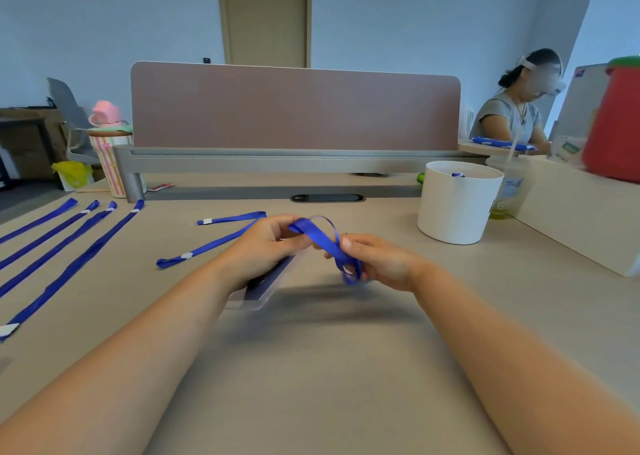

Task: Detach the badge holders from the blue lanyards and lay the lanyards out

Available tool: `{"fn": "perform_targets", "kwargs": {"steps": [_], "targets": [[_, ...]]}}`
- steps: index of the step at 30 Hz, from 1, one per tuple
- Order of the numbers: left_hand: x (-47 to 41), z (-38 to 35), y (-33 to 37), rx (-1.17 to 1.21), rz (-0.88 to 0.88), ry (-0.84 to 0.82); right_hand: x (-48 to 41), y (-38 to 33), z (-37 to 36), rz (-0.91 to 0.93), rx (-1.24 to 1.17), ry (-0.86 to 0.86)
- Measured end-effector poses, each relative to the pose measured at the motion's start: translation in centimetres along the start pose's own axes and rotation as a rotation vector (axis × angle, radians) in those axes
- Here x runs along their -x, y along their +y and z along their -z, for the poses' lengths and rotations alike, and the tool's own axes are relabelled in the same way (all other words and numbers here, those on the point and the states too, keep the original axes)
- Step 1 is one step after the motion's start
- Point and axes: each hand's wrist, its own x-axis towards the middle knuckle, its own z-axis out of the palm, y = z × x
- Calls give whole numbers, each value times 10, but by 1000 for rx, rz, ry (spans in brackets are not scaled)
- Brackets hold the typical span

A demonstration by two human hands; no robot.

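A bunched blue lanyard (320, 238) hangs between both hands above the middle of the table. My left hand (268, 246) pinches its upper loop and also holds a clear badge holder (258, 290), which slants down under the palm. My right hand (375, 258) grips the lanyard's lower end near a white clip. Several blue lanyards (69, 243) lie stretched out in a row at the far left. One more folded lanyard (211, 241) lies just left of my left hand.
A white round bucket (457, 205) stands at the right with something blue inside. Beside it are a plastic drink cup (509, 191) and a long beige box (581, 219). A pink divider panel (294, 108) closes the table's far side. Another person sits beyond at the right.
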Motion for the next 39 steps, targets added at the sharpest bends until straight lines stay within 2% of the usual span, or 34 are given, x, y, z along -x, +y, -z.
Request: {"fn": "perform_targets", "kwargs": {"steps": [4,7,10,12,15,18,23,26,28,31,34,36,39], "targets": [[-8,-6,1,3,-17,79,5,-5,2,33,53,-26],[-22,-10,0,-122,-36,130,6,-5,6,17,132,-15],[-39,-11,7,-229,-56,108,3,-3,13,-39,233,22],[-49,-6,12,-295,-33,33,4,-3,24,-76,239,59],[-58,-1,13,-334,-4,-147,13,-4,50,-102,58,98],[-69,-11,5,-232,-18,-209,22,-2,73,-140,-115,143],[-101,-40,-3,-10,-79,-124,31,0,102,-21,-402,213],[-123,-61,-9,53,-95,-91,29,-4,121,4,-441,407],[-137,-77,-14,75,-100,-22,22,-11,134,-4,-291,558],[-158,-93,-15,20,-54,242,10,-25,152,-8,111,801],[-170,-99,-16,-48,-18,369,-6,-35,179,120,280,1046],[-173,-100,-17,-6,-5,396,-16,-37,199,127,407,1109],[-174,-97,-20,-9,-22,441,-26,-28,227,-119,730,1067]]}}
